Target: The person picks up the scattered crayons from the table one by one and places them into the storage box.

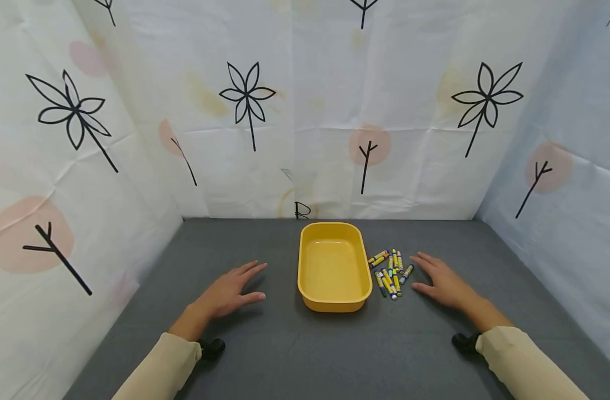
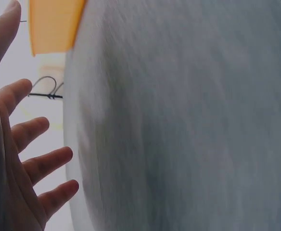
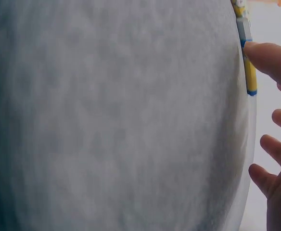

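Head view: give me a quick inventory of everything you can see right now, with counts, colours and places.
Tray: one, yellow, empty, centre of the table.
Crayons: a loose pile, roughly ten, yellow-and-blue wrappers, on the table just right of the tray.
Table: one, dark grey cloth surface.
Backdrop: white sheets printed with black flowers and pink trees, on three sides.
Left hand: open, fingers spread flat on the table, left of the tray.
Right hand: open, flat on the table, fingertips beside the crayons; contact unclear.
Sleeves: two, cream.
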Available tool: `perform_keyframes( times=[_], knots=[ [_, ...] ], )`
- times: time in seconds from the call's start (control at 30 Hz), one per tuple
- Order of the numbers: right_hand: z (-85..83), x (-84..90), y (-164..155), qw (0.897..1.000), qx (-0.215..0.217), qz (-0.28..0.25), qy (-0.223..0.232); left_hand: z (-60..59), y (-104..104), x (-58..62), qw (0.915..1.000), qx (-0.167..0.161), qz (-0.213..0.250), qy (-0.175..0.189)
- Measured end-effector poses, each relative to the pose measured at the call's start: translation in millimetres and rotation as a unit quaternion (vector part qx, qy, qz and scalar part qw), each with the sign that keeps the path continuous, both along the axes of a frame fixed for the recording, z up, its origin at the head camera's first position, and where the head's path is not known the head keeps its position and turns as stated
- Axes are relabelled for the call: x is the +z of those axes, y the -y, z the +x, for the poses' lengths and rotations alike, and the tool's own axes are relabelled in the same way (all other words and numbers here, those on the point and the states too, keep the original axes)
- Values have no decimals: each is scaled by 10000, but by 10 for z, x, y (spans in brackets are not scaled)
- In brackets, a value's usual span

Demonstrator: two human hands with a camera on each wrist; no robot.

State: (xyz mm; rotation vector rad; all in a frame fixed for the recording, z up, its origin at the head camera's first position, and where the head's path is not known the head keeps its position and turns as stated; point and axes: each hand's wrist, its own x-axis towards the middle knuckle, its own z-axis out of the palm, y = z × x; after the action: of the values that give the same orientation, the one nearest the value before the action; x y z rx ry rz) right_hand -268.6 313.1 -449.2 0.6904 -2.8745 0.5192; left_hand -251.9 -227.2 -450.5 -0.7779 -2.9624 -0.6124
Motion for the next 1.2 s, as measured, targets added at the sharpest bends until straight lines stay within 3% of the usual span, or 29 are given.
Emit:
perform_keyframes(
  times=[0.43,0.6,0.9,1.2],
  knots=[
    [-32,-53,112,9997,251,33,0,-111,-285,-38,9975,209,663,110],
    [-30,-24,126,9990,352,149,-239,-138,-427,-19,9934,154,1130,109],
    [-20,52,136,9948,316,588,-763,-178,-639,-38,9878,234,1523,205],
    [32,92,93,9913,475,722,-990,-160,-737,-125,9803,276,1928,322]
  ],
)
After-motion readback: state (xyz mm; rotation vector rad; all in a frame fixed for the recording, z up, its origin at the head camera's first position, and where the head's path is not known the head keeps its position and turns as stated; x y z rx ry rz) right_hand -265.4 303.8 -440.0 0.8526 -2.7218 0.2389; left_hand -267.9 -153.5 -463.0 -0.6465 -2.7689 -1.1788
